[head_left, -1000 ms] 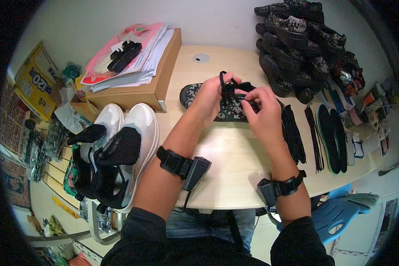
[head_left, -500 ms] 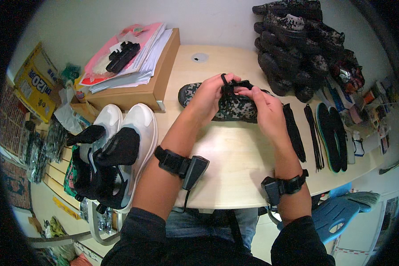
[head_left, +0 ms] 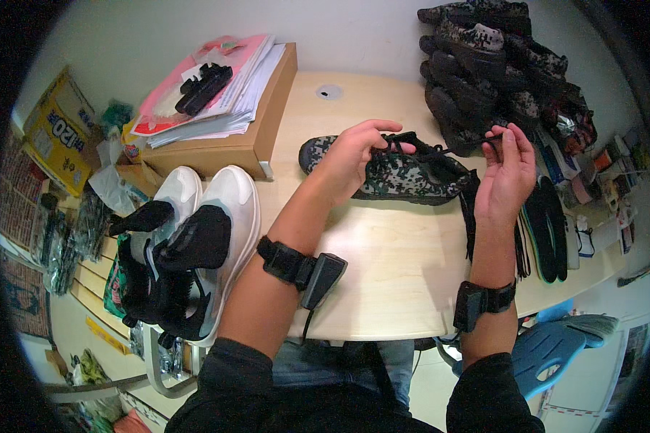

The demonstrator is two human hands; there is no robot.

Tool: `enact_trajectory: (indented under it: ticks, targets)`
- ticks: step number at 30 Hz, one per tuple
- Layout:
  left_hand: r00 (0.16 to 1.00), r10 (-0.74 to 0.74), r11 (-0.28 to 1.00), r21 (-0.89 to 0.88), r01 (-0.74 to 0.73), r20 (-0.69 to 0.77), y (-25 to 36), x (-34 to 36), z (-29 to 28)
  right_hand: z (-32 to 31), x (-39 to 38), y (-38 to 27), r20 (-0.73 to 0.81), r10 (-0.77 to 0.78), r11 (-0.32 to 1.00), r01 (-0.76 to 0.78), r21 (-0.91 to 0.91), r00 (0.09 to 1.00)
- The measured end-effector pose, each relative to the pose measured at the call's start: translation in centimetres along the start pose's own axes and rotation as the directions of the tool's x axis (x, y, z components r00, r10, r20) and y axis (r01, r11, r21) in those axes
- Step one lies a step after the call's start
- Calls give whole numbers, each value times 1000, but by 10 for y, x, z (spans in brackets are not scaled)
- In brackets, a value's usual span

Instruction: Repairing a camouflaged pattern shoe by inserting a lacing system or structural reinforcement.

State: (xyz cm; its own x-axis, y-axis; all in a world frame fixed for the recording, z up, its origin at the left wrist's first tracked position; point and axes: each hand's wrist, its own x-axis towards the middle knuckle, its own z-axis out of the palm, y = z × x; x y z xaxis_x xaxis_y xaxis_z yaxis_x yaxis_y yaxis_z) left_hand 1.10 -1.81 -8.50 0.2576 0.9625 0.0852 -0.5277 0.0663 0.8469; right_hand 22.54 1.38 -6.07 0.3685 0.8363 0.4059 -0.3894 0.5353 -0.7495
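Note:
A camouflage shoe (head_left: 419, 177) with a black sole lies sideways on the desk, its toe to the left. My left hand (head_left: 350, 162) bears on its front part by the lacing, the index finger stretched out over the eyelets and the other fingers bent against the shoe. A black shoelace (head_left: 451, 152) runs taut from the lacing to the right. Its far part is pinched between the thumb and fingers of my right hand (head_left: 505, 173), raised beyond the heel. Both forearms wear black strapped devices.
Camouflage shoes (head_left: 477, 72) are piled at the back right. Black insoles (head_left: 547, 227) and laces (head_left: 521, 249) lie to the right. White-and-black sneakers (head_left: 227, 209) stand at left, before a cardboard box (head_left: 278, 108) topped with papers. A blue stool (head_left: 549, 357) is below right.
My right hand has moved right, away from the shoe, drawing the lace out straight. My left hand has stayed near the lacing, and the shoe has shifted slightly right.

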Motion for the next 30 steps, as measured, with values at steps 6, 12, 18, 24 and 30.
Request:
enact_trajectory:
  ticks: [6, 12, 18, 24, 30]
  targets:
    - [1000, -10, 1000, 16, 10, 14, -3, 2, -2, 2, -8, -9, 366, 380, 925, -351, -146, 850]
    - [1000, -9, 1000, 19, 9, 5, -3, 3, 0, 5, -22, -4, 514, 334, 555, 276, -785, 790]
    - [998, 3, 1000, 11, -4, 62, -3, 2, -2, 8, -31, -6, 594, 376, 309, 508, -804, 711]
    - [996, -31, 995, 99, 23, 78, -2, 1, 3, 7, -32, -13, 546, 475, 243, 494, -835, 690]
    - [1000, -19, 992, 122, 18, 7, -3, 3, 1, 14, -32, -16, 505, 401, 358, 377, -855, 765]
